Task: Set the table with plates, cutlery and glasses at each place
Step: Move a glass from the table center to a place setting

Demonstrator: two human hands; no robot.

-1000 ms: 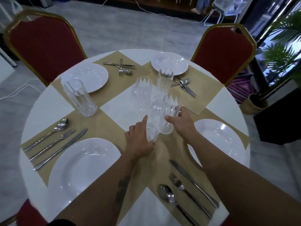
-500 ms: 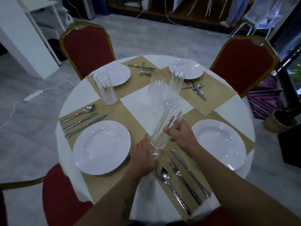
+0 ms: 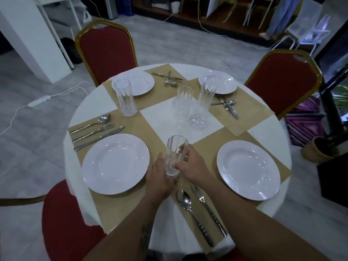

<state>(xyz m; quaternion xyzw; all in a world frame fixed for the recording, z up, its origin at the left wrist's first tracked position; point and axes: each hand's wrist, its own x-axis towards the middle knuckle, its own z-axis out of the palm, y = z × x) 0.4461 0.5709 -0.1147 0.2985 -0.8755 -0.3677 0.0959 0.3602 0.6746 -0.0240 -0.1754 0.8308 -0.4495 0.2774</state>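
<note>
the right hand (image 3: 190, 164) has its fingers curled round the middle of a tall clear glass (image 3: 177, 146). the glass is nearly upright, mouth up, at about 6 o'clock on the round table (image 3: 271, 132), between the plate at 8 o'clock (image 3: 115, 163) and the plate at 4 o'clock (image 3: 248, 169). the left hand (image 3: 160, 178) lies against the lower part of the glass with the thumb along its side. i think two hands are used because the glass is tall and narrow and tips easily, so one hand carries it and the other steadies its foot. the spot is just beyond the tips of the spoon (image 3: 183, 200) and fork (image 3: 200, 197), which is a usual position for a drinking glass, so it probably belongs to the place at 4 o'clock, but i am not sure of this. two other glasses (image 3: 184, 104) stand close together near the centre and seem to wait for their places. only one glass (image 3: 124, 99), at 10 o'clock, stands beside a plate. the fingers of the left hand are hidden behind the glass, so i cannot tell if they close round it. the foot of the glass is also covered, so i cannot tell if it touches the mat (image 3: 205, 147). the right forearm covers part of the cutlery at 5 o'clock. the two centre glasses overlap and their outlines are hard to separate.
</note>
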